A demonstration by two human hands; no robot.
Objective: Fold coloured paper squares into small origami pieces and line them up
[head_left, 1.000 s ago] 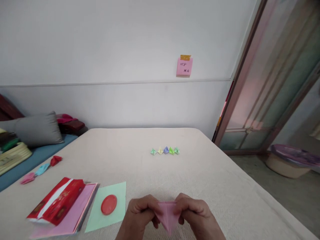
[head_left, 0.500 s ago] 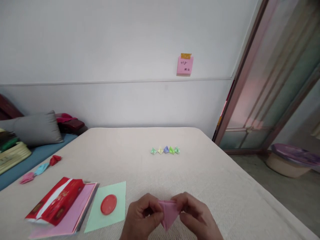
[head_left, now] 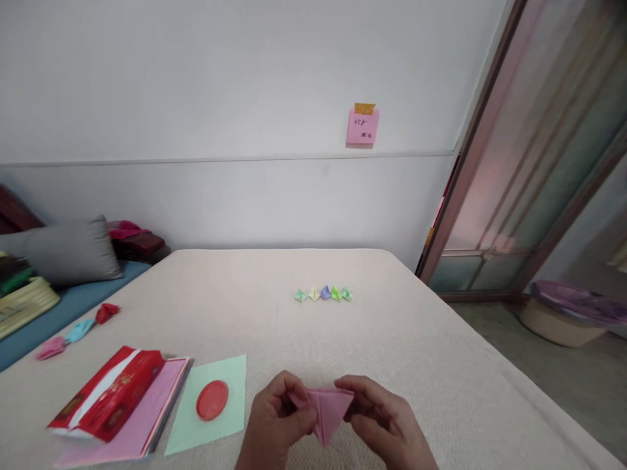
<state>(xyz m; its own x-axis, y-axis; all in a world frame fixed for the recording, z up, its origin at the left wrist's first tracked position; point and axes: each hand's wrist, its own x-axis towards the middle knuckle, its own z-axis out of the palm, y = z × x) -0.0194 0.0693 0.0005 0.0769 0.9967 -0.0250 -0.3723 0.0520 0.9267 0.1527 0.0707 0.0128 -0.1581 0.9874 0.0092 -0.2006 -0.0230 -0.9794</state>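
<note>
Left hand (head_left: pixel 277 421) pinches the folded pink paper triangle (head_left: pixel 333 410); right hand (head_left: pixel 389 418) curves at its corner, thumb and forefinger apart!

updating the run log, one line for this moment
left grip: pinching folded pink paper | right grip: open at paper's right corner | red disc: on green sheet

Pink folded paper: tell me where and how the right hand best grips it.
Pinch the pink folded paper at its upper right corner, likely best from the right: that flat, pointed corner juts toward the right hand, while the left hand pinches the left side.
</note>
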